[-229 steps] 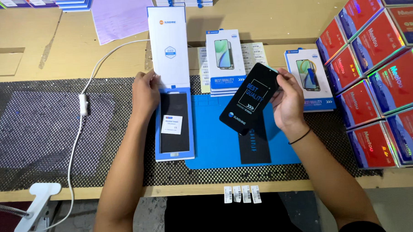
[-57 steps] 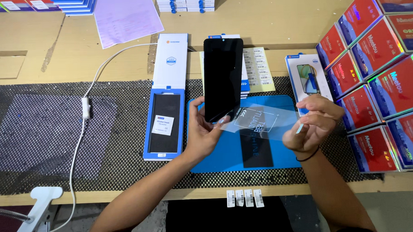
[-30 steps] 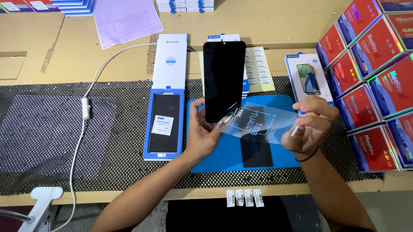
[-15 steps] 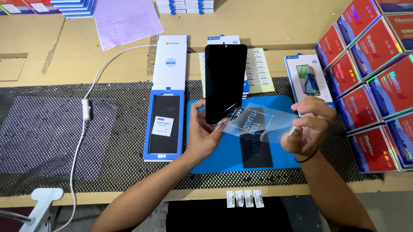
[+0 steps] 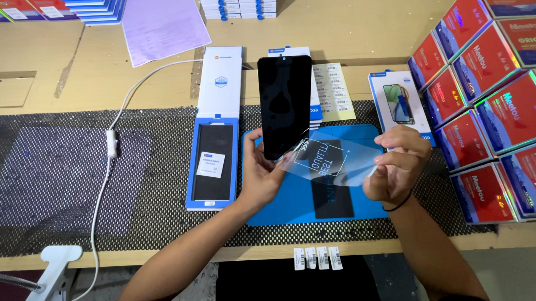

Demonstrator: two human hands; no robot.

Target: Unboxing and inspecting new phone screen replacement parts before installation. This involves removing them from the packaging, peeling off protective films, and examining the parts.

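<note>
My left hand (image 5: pixel 260 174) grips the lower end of a black phone screen panel (image 5: pixel 285 105), held upright over the blue work mat (image 5: pixel 282 206). My right hand (image 5: pixel 396 170) pinches the edge of a clear protective film (image 5: pixel 333 157) with a printed label. The film stretches from my right fingers toward the panel's bottom corner and is peeled off most of it. An open blue-and-white slim box (image 5: pixel 215 131) lies just left of my left hand, with a dark part in its tray.
Red product boxes (image 5: pixel 492 101) are stacked at the right. Two white-blue phone-picture boxes (image 5: pixel 400 101) and a barcode sticker sheet (image 5: pixel 334 89) lie behind the mat. A white cable (image 5: pixel 110 150) crosses the black mesh mat (image 5: pixel 73 187). Small barcode labels (image 5: pixel 316 257) sit on the table's front edge.
Earlier my right hand held the panel while my left touched the open box. Since then my left hand took the panel, and my right has been pulling the clear film rightward off it.
</note>
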